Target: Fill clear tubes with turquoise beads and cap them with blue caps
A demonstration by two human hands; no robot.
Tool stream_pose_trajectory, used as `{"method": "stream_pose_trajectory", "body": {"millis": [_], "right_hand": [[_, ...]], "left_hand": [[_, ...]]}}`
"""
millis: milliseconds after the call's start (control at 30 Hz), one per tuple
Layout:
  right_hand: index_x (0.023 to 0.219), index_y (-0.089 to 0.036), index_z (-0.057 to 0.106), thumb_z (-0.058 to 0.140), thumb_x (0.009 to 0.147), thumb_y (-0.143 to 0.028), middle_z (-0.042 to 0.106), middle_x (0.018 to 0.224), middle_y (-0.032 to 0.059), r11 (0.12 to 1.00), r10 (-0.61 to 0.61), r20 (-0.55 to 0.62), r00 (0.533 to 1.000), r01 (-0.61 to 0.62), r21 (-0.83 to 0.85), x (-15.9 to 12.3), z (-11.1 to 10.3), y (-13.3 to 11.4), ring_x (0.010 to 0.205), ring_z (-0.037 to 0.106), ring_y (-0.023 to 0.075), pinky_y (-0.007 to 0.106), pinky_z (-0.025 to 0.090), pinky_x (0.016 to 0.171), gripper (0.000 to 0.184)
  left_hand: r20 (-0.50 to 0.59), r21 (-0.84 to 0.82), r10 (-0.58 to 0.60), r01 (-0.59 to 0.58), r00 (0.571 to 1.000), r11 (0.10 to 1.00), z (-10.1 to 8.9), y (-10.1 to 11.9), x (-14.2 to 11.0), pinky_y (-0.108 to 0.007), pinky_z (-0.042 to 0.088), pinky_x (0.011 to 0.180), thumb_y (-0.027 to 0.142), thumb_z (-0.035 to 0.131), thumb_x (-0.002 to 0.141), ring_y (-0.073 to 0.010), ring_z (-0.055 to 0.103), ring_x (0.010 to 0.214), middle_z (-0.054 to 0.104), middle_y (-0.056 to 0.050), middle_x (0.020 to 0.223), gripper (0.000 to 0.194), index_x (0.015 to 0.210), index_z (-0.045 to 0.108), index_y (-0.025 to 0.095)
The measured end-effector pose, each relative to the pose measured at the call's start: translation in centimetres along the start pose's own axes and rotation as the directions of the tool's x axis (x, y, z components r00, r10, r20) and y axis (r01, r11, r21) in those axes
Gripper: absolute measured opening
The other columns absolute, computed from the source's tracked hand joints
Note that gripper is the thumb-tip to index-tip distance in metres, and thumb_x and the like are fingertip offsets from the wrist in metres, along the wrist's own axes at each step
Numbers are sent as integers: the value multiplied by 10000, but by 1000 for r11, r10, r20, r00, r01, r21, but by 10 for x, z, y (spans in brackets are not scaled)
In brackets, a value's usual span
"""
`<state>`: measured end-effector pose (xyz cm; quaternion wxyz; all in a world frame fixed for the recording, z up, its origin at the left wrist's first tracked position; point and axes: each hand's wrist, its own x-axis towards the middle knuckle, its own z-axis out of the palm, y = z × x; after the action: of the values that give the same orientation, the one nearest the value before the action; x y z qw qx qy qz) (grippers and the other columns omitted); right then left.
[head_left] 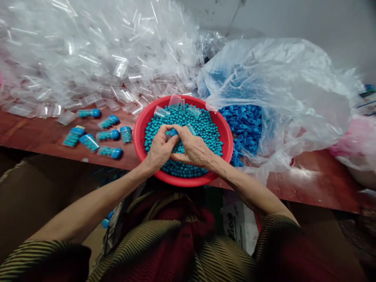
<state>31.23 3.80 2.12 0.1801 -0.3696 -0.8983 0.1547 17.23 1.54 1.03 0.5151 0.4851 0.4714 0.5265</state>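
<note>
Over the red bowl, my left hand and my right hand meet with fingertips closed around a small clear tube with a blue cap. My fingers hide most of the tube, so I cannot tell what is inside it. Beneath both hands, turquoise beads fill the bowl. Several open clear tubes lie on the beads, among them one tube near the far left rim. Left of the bowl, several bead-filled tubes with blue caps, such as this capped tube, lie scattered on the table.
A large heap of clear empty tubes covers the back left of the reddish table. Right of the bowl, blue caps spill from a clear plastic bag. A pink bag sits at the far right.
</note>
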Motion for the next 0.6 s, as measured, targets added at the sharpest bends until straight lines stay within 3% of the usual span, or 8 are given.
{"method": "stream_pose_trajectory", "body": {"millis": [100, 200, 300, 367, 433, 533, 600], "right_hand": [[1445, -185, 190, 580, 823, -433, 415, 1349, 164, 995, 62, -14, 998, -60, 73, -11, -11, 16, 964, 586, 229, 375, 524, 758, 775], [1373, -177, 362, 523, 881, -351, 538, 1249, 133, 987, 159, -24, 987, -159, 33, -21, -17, 35, 925, 609, 216, 370, 503, 804, 545], [1225, -176, 531, 475, 912, -281, 630, 1097, 100, 984, 162, 42, 986, -158, -88, -18, -17, 38, 984, 602, 228, 352, 475, 837, 335], [1192, -179, 554, 469, 914, -267, 621, 1117, 104, 968, 174, 88, 981, -154, -200, -7, -15, 31, 978, 606, 230, 329, 472, 794, 304], [1149, -170, 570, 466, 911, -261, 616, 1113, 117, 935, 211, 140, 967, -158, -318, 5, -13, 23, 932, 618, 236, 311, 467, 720, 275], [1050, -159, 594, 467, 904, -260, 641, 1016, 128, 886, 266, 214, 940, -151, -438, 16, -9, 20, 851, 633, 255, 309, 444, 638, 218], [1050, -156, 580, 481, 897, -272, 644, 1001, 132, 874, 278, 238, 931, -142, -465, 16, -5, 22, 833, 634, 263, 311, 434, 617, 216]], "left_hand": [[-40, 145, 125, -118, 991, 982, -31, 10, 3, -226, 420, 585, 285, 609, 790, -92, 499, 608, 580, 35, 756, 303, 1072, 524, 216], [-206, 381, 232, -140, 951, 914, -76, 11, 7, -304, 462, 754, 289, 558, 831, -133, 560, 772, 626, 9, 919, 303, 1125, 526, 224], [-288, 725, 411, -83, 865, 683, -104, 7, 9, -436, 372, 984, 237, 581, 790, -252, 511, 1131, 541, -63, 1267, 541, 1301, 418, 168], [-225, 827, 485, -98, 845, 554, -101, 5, 7, -458, 311, 1036, 241, 555, 805, -295, 425, 1248, 475, -95, 1355, 576, 1344, 382, 136], [-112, 845, 484, -173, 868, 506, -85, 6, 5, -446, 338, 1008, 256, 508, 836, -289, 466, 1202, 543, -102, 1274, 458, 1278, 475, 143], [38, 787, 366, -254, 930, 562, -53, 8, 6, -390, 402, 923, 248, 505, 821, -250, 569, 1009, 641, -85, 1063, 317, 1113, 602, 176], [105, 741, 217, -222, 971, 634, -36, 6, 11, -349, 430, 850, 248, 504, 810, -222, 597, 875, 658, -60, 928, 283, 1059, 624, 186]]}}
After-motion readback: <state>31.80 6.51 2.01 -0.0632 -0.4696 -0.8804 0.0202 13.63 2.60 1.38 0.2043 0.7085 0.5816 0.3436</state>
